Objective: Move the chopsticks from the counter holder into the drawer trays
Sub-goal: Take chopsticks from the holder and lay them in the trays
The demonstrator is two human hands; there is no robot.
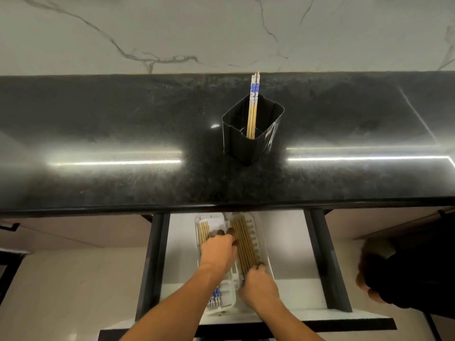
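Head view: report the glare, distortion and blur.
In the head view, two bright streaks glare off the glossy black counter, flanking the holder; in the head view, the wide lens bows the counter's edges; in the head view, the left hand and right hand in the drawer look soft, finger detail unclear.

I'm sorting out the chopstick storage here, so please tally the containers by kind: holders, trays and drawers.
Black ribbed plastic holder: 1
White slotted plastic trays: 2 (left, right)
Open white-floored drawer: 1
Total: 4
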